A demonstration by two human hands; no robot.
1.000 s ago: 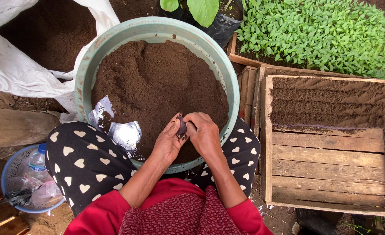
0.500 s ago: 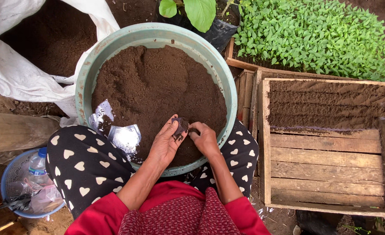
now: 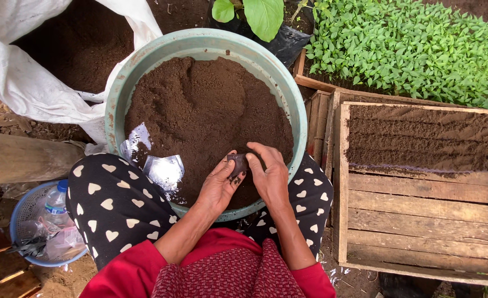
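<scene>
Both hands hold a small soil-filled bag beside silvery packets.

By my left knee sits a blue basket holding a plastic bottle; green seedlings fill the far right corner, above my half-filled wooden crate

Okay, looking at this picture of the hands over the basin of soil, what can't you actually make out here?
- Head view: the small dark pouch is mostly covered by the left hand and right hand; its contents and full shape are hidden.
- The wooden crate is cut off by the right edge.
- The blue basket holds a bottle and crumpled plastic too small to tell apart.
- The white sack runs past the top left corner.
</scene>
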